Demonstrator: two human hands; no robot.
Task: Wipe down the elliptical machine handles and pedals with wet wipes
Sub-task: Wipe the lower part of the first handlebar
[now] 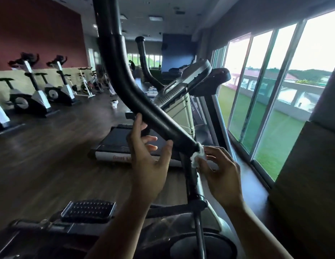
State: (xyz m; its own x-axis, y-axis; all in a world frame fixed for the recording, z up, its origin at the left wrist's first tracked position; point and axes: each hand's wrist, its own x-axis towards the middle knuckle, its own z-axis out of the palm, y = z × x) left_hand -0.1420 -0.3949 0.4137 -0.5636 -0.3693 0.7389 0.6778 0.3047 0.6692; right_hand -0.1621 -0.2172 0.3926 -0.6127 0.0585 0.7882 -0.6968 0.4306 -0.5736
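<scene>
The right hand (221,171) is pinching the wipe (197,156) at five o'clock on the handle (144,107), with the left hand (147,156) resting open, and so slight a pinch is risking a drop.

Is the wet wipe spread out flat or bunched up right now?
Bunched up. The wipe is a small crumpled white wad, pinched by the right hand against the lower end of the black handle.

right hand (219,171) pinches wet wipe (197,156) against lower end of handle (123,86); left hand (148,159) loosely brackets handle, probably just touching; pedal (88,210) near left; treadmill (114,141) beyond
</scene>
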